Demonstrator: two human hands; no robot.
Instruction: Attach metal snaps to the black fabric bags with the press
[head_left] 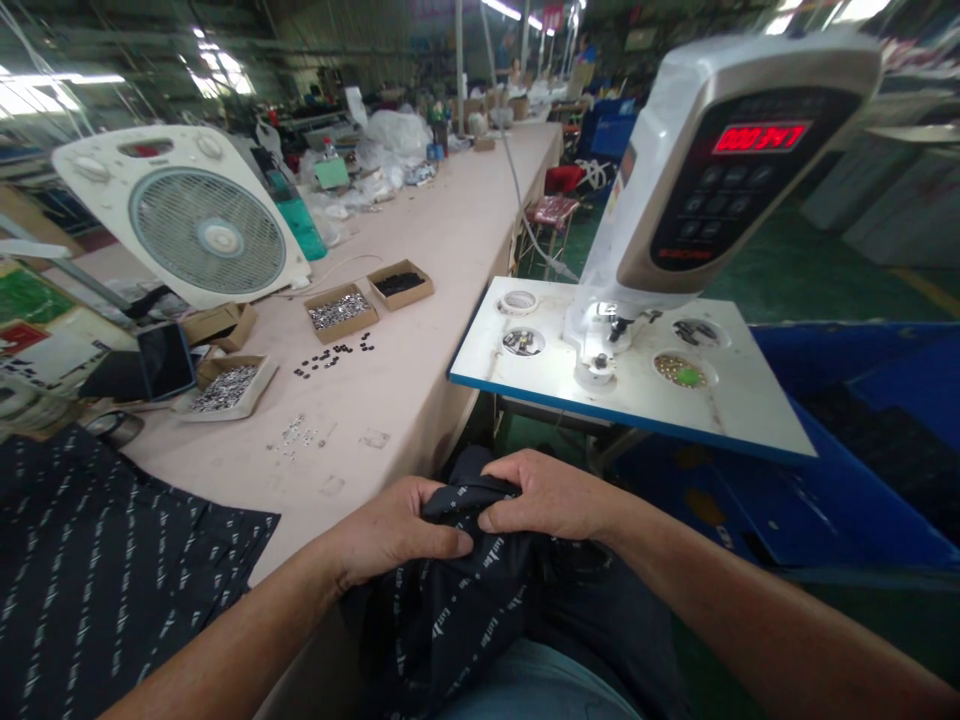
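A dark printed garment (480, 600) with rows of white lettering lies gathered across my lap. My left hand (394, 530) pinches its upper edge between thumb and fingers. Close beside it, my right hand (544, 495) grips the same folded edge, thumb on the near side. Most of the fingertips are hidden behind the cloth. Ahead and to the right stands a snap-fastening machine (697, 180) with a lit red counter, apart from both hands. Its white table (525, 375) has round wells holding small metal parts.
On the long table (450, 240), a box fan (214, 225) stands behind cardboard boxes of metal snap parts (339, 312) and black parts (401, 285). Loose black pieces (334, 358) and silver pieces (292, 437) lie nearby. More printed fabric (112, 580) covers the left corner. Blue bins (870, 400) sit at right.
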